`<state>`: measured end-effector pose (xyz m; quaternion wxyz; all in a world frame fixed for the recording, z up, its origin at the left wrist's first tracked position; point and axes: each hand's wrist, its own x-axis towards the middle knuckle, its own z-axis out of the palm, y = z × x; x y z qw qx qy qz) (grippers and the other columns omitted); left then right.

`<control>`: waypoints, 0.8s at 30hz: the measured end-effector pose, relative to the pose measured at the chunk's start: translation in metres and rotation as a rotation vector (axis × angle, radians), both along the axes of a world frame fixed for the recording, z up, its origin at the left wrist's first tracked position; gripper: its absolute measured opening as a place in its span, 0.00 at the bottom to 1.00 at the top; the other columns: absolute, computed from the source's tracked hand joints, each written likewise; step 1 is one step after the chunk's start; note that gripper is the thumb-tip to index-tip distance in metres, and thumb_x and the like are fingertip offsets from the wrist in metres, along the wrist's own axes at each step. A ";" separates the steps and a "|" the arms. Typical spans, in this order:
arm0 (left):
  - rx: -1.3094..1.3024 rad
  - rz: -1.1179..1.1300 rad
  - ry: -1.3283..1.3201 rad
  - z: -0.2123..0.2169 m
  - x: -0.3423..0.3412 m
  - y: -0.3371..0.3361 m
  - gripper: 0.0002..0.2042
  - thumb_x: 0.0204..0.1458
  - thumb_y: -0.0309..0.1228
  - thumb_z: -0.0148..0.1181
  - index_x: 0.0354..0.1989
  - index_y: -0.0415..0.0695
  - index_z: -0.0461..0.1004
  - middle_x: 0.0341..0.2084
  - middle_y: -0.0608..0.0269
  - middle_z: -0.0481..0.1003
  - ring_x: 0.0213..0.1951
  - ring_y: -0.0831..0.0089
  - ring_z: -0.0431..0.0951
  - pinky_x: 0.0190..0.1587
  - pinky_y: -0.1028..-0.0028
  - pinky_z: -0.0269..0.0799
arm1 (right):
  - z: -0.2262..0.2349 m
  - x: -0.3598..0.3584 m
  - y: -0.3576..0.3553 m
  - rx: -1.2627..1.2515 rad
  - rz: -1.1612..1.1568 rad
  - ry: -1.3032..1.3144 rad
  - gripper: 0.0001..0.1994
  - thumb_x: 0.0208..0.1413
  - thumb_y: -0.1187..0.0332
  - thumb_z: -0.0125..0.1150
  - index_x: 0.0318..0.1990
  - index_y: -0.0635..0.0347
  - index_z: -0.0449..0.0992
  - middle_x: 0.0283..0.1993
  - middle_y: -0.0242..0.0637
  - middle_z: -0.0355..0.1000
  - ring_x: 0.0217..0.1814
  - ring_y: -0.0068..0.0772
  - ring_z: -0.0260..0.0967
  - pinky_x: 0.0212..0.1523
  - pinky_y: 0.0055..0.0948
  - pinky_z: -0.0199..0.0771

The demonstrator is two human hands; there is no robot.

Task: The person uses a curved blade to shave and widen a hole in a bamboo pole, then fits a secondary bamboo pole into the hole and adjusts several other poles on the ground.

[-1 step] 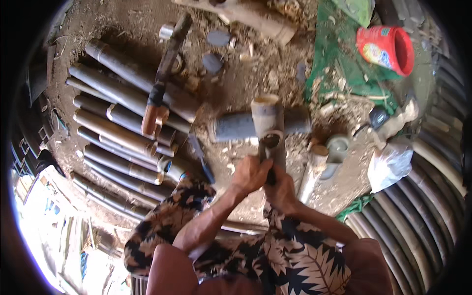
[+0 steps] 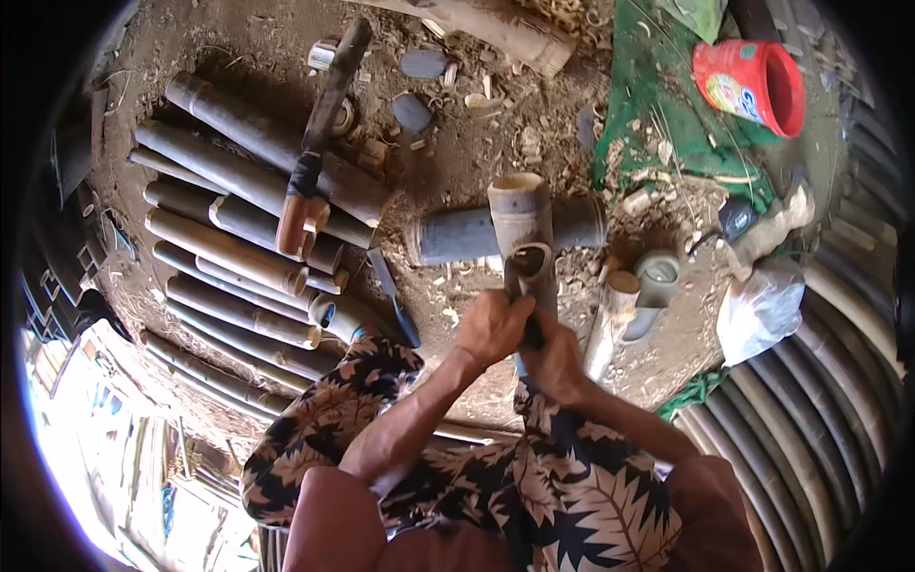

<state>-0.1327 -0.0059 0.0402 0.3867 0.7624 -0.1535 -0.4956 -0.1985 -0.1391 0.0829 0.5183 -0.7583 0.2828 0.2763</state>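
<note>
A bamboo tube (image 2: 522, 212) with an oval hole cut in its side lies over a dark bamboo length (image 2: 453, 238) set crosswise on the ground. My left hand (image 2: 493, 329) is closed round a dark, narrow hand tool (image 2: 514, 284), its upper end beside the hole. Just below and to the right, my right hand (image 2: 555, 365) is closed too, around the lower part of the same tool. My fingers hide most of it, so its exact kind cannot be told.
Bamboo lengths (image 2: 229, 250) lie in a row at left, beneath a wooden mallet (image 2: 303, 191). A blue-handled chisel (image 2: 393, 296) lies near my knee. Right are a cut bamboo piece (image 2: 610, 319), a plastic bag (image 2: 762, 315), a red tub (image 2: 748, 86) and stacked bamboo (image 2: 810, 400).
The whole view has shifted slightly. Both hands stay closed on the tool beside the hole, and the surrounding things lie as before.
</note>
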 end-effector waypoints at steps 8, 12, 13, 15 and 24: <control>-0.108 0.577 0.183 0.005 -0.007 -0.065 0.09 0.53 0.32 0.54 0.31 0.39 0.74 0.16 0.49 0.73 0.15 0.59 0.72 0.17 0.66 0.66 | 0.013 0.067 -0.086 -0.218 0.840 -0.070 0.20 0.46 0.75 0.61 0.50 0.66 0.70 0.26 0.49 0.74 0.21 0.41 0.72 0.23 0.37 0.74; -0.411 1.334 1.056 0.024 0.000 -0.071 0.15 0.62 0.39 0.46 0.32 0.43 0.74 0.17 0.68 0.71 0.18 0.78 0.67 0.21 0.76 0.61 | 0.043 0.135 -0.079 -0.290 1.372 -0.075 0.14 0.54 0.66 0.59 0.43 0.69 0.74 0.20 0.38 0.73 0.18 0.26 0.71 0.15 0.25 0.68; -0.553 1.423 1.133 0.026 -0.002 -0.069 0.17 0.63 0.42 0.44 0.31 0.45 0.74 0.20 0.69 0.71 0.21 0.79 0.68 0.27 0.75 0.64 | 0.045 0.144 -0.071 -0.334 1.502 -0.122 0.13 0.53 0.65 0.61 0.39 0.67 0.77 0.21 0.37 0.74 0.19 0.25 0.72 0.17 0.27 0.69; -0.644 1.592 1.327 0.034 0.007 -0.070 0.17 0.64 0.44 0.42 0.34 0.46 0.73 0.22 0.70 0.71 0.24 0.78 0.68 0.31 0.73 0.65 | 0.039 0.163 -0.062 -0.413 1.666 -0.342 0.07 0.48 0.67 0.62 0.28 0.62 0.80 0.19 0.34 0.75 0.19 0.27 0.73 0.20 0.26 0.72; -0.429 0.524 0.747 0.045 -0.028 -0.036 0.30 0.57 0.54 0.53 0.58 0.41 0.63 0.48 0.56 0.70 0.52 0.65 0.70 0.56 0.62 0.65 | 0.035 0.098 -0.086 -0.209 1.115 -0.063 0.14 0.57 0.57 0.55 0.31 0.59 0.76 0.23 0.43 0.74 0.23 0.37 0.74 0.24 0.36 0.71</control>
